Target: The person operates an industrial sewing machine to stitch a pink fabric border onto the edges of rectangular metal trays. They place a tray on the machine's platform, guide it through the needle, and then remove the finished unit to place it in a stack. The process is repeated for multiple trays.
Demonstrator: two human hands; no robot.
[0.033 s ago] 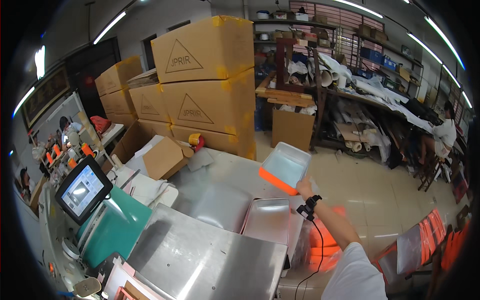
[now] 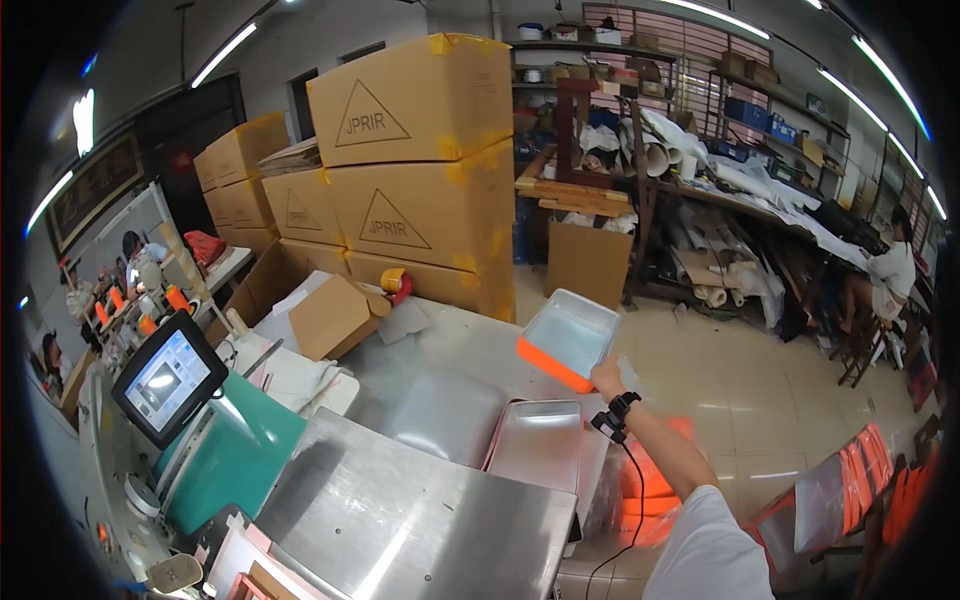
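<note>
A: Workshop floor, tiled, steel table point(image 2: 400, 520) running near-left, cluttered shelves point(image 2: 700, 90) far right. What did the person have?

B: Right hand point(image 2: 606, 378) clamped on the near corner of a shallow orange-sided tray point(image 2: 566, 338), fingers wrapped under the rim, thumb side up. Tray was held out past the table's far-right edge, tilted a little, likely so its pale inside stayed in view.

A: Left hand?

B: Not in the picture. A black strap sat on the right wrist with a cable trailing back.

A: Anything under the tray?

B: A metal pan point(image 2: 540, 445) lay flat on the table just near of it, apart from it.

A: Packages?

B: Big brown cartons point(image 2: 420, 170) stacked far centre, each with a black triangle mark on its face, yellow tape at the corners. An open small carton point(image 2: 330, 315) sat left of them on the table.

A: Signs?

B: Dark framed board point(image 2: 95, 185) on the far-left wall. A small screen point(image 2: 168, 378) stood near left on a green machine point(image 2: 235, 450).
</note>
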